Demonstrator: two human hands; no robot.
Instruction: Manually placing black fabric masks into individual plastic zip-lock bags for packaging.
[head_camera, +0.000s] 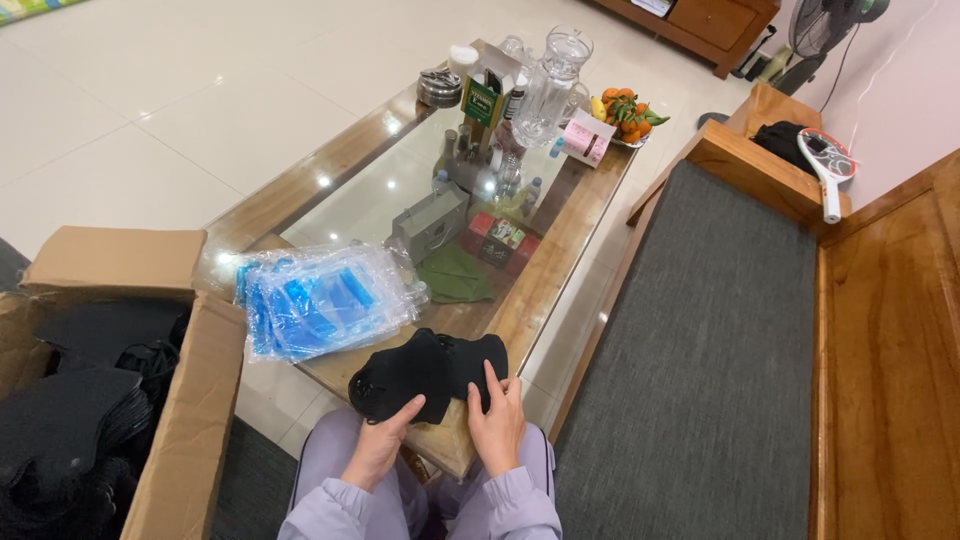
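**Black cloth pieces handled at coffee table edge**

Tiled living-room floor, glass-topped wooden coffee table (570, 235) running from 6 toward 12 o'clock. Stack of black fabric pieces (425, 375) at the table's near edge, about 6 o'clock. Left hand (378, 445) under and against the stack's near-left side, thumb pressed on top, fingers closed on the fabric. Right hand (497, 420) at the stack's right end, thumb up on the cloth, fingers wrapped behind; clamped on the same stack. Lilac sleeves and trousers below.

Pile of clear-and-blue plastic bags (318, 300) just beside the stack, at 10 o'clock from it. Open cardboard box (190, 400) at 9 o'clock on the floor, filled with more black pieces. Far end of table, 12 o'clock: glass pitcher (553, 85), plate of oranges (625, 112), jars and bottles crowded together. Green folded cloth (452, 275) seen beneath the glass. Wooden bench with grey cushion (710, 350) at 3 o'clock, racket-shaped swatter (826, 165) on its armrest.
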